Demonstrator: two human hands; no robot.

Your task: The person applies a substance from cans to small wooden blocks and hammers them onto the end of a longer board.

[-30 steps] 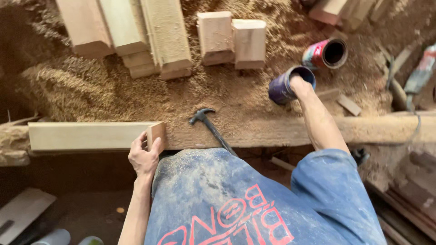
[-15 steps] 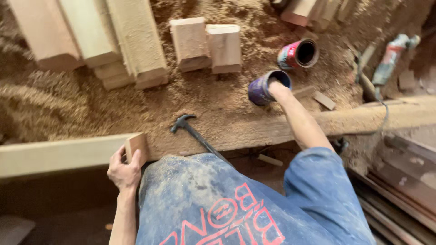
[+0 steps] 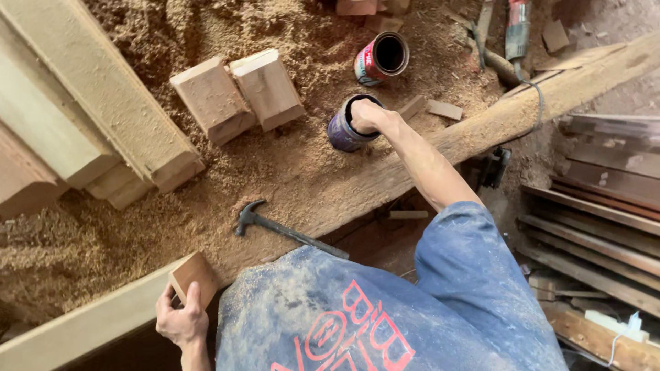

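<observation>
My right hand (image 3: pixel 366 115) reaches forward and its fingers dip into the mouth of a dark purple tin can (image 3: pixel 344 130) standing in the sawdust. My left hand (image 3: pixel 181 319) grips the end of a long pale wooden beam (image 3: pixel 89 323) at the bench's near edge, thumb on the cut end. A black claw hammer (image 3: pixel 278 228) lies on the bench between my arms, head to the left. A second can, red and white (image 3: pixel 380 58), lies open just beyond the purple one.
Sawdust covers the workbench (image 3: pixel 289 165). Two short wood blocks (image 3: pixel 237 93) sit at centre top, and thick beams (image 3: pixel 89 110) are stacked at the left. A power tool with cord (image 3: pixel 517 31) lies top right. Planks (image 3: pixel 605 227) are piled at the right.
The view has swung, so the bench now runs diagonally. My right hand has gone from the purple can's rim into its mouth. My left hand still holds the beam end.
</observation>
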